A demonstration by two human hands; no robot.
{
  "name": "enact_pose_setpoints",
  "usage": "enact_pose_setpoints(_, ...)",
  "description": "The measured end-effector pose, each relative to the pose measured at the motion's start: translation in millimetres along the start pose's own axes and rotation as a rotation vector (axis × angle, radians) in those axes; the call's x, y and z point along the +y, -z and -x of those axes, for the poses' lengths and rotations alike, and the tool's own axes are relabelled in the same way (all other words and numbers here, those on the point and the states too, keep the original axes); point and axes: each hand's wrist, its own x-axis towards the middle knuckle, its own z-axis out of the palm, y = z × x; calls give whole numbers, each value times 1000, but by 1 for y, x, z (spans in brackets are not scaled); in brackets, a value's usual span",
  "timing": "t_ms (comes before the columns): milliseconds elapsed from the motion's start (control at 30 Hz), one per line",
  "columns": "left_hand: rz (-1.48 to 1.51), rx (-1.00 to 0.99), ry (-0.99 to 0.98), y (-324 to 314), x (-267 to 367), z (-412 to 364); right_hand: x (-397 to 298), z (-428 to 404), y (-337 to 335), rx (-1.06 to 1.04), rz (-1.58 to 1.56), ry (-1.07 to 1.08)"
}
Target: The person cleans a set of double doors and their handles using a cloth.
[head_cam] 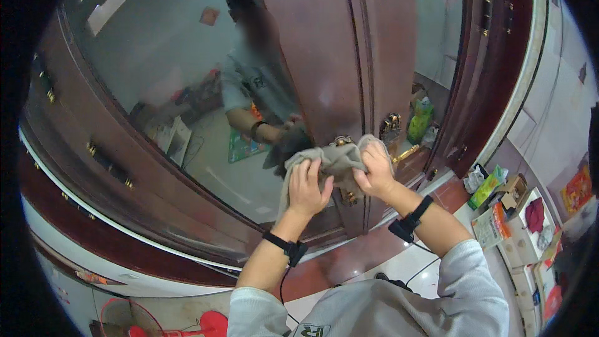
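A grey-beige cloth (338,158) is bunched against a glossy reddish-brown door (323,61) at the level of its handle. My left hand (308,188) has its fingers over the cloth's left part, with the thumb apart. The cloth's right part is gripped in my right hand (377,169), folded around the fingers. Just above the cloth shows an ornate brass-coloured handle fitting (343,140), partly covered by it. Beneath the cloth, a lower part of the fitting (350,196) is visible. Beside my left hand, a dark glass panel (187,79) reflects a person.
Another ornate handle (392,124) and a gold-coloured lever (406,153) are right of the cloth. Bags, including a green one (487,187), and boxes (529,224) line the right wall. A red fan (213,324) stands at lower left. Wristband cables hang from both forearms.
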Motion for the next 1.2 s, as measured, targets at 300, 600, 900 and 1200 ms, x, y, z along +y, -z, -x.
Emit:
enact_pose_setpoints(300, 118, -415, 530, -58, 44, 41, 32, 76, 51, -228, 167, -644)
enact_pose_setpoints(600, -109, -723, 673, -84, 81, 32, 72, 93, 54, -757, 422, -731)
enact_pose_setpoints(900, -278, -677, 666, -87, 86, 33, 78, 92, 60, -839, 396, -641)
enact_pose_setpoints(1200, -245, -695, 594, -62, 105, 49, 79, 119, 75, -729, 487, -516)
